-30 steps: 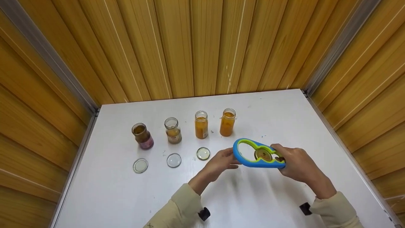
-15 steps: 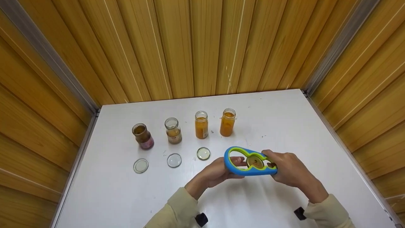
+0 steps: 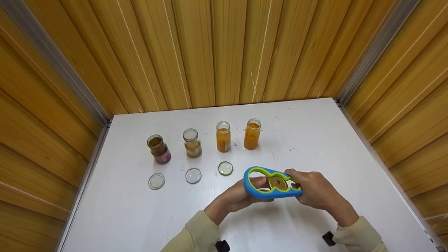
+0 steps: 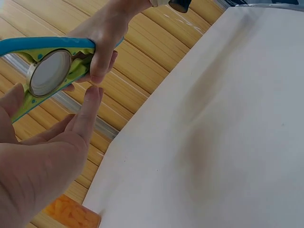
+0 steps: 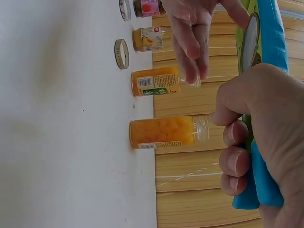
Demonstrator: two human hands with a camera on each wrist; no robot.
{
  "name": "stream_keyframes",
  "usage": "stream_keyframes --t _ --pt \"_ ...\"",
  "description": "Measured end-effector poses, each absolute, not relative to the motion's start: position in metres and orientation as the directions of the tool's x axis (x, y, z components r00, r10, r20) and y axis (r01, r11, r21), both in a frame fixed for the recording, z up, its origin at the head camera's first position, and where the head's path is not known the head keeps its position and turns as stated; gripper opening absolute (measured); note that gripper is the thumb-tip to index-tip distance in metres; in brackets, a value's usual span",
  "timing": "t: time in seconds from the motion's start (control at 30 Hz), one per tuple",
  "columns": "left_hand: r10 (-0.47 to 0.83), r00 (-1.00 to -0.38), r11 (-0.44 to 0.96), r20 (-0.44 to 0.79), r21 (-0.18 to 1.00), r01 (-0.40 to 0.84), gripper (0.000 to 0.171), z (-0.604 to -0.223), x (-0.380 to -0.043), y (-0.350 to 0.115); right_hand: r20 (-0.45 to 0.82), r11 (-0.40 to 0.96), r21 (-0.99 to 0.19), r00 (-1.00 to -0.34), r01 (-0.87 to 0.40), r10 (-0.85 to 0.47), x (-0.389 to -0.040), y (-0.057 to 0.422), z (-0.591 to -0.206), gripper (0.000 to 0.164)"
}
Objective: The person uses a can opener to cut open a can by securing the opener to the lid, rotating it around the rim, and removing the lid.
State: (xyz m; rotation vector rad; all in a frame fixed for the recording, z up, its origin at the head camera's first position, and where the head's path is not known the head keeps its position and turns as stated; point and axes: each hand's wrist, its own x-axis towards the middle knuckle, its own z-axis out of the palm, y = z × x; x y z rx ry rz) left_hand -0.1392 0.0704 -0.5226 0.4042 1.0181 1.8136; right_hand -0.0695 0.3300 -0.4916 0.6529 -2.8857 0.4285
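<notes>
My right hand [image 3: 316,190] grips the narrow end of a blue and green multi-size jar opener [image 3: 272,194], held above the white table. A gold jar lid [image 3: 279,182] sits in the opener's middle ring; its pale underside shows in the left wrist view. My left hand [image 3: 236,196] is at the wide end, its thumb near the lid and its other fingers extended below the opener. In the left wrist view those fingers [image 4: 88,111] are straight, and one fingertip comes right up to my right hand. Behind the opener stands a lidless jar of orange fruit [image 3: 251,137].
Further left on the table [image 3: 115,210] stand another orange jar [image 3: 223,139], a jar with a pale label [image 3: 193,145] and a dark jar [image 3: 159,150], all lidless. Before them lie three lids, a left one [image 3: 156,181], a middle one [image 3: 193,175] and a right one [image 3: 225,168]. Ribbed wood-look walls [image 3: 224,52] enclose the table.
The opener with the lid in it has moved left and toward me in my right hand. My left hand has come closer, its thumb now showing through the opener's large ring beside the lid.
</notes>
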Motion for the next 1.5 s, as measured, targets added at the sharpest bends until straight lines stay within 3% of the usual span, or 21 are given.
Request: stream_keyframes --t 0.2,0.93,1.5 --pt "0.882 -0.458 -0.204 -0.111 0.786 -0.584 0.055 -0.526 -0.136 0.07 0.229 0.846 -0.24 -0.875 -0.476 -0.427 -0.07 0.328 -0.496 0.06" --pt "0.863 -0.484 -0.221 -0.148 0.749 -0.624 0.037 -0.536 -0.124 0.066 0.217 0.805 -0.292 -0.855 -0.517 -0.471 -0.067 0.321 -0.507 0.057" --pt "0.868 -0.48 -0.233 -0.126 0.75 -0.619 0.039 -0.541 -0.123 0.064 0.197 0.796 -0.308 -0.853 -0.521 -0.483 -0.067 0.318 -0.51 0.056"
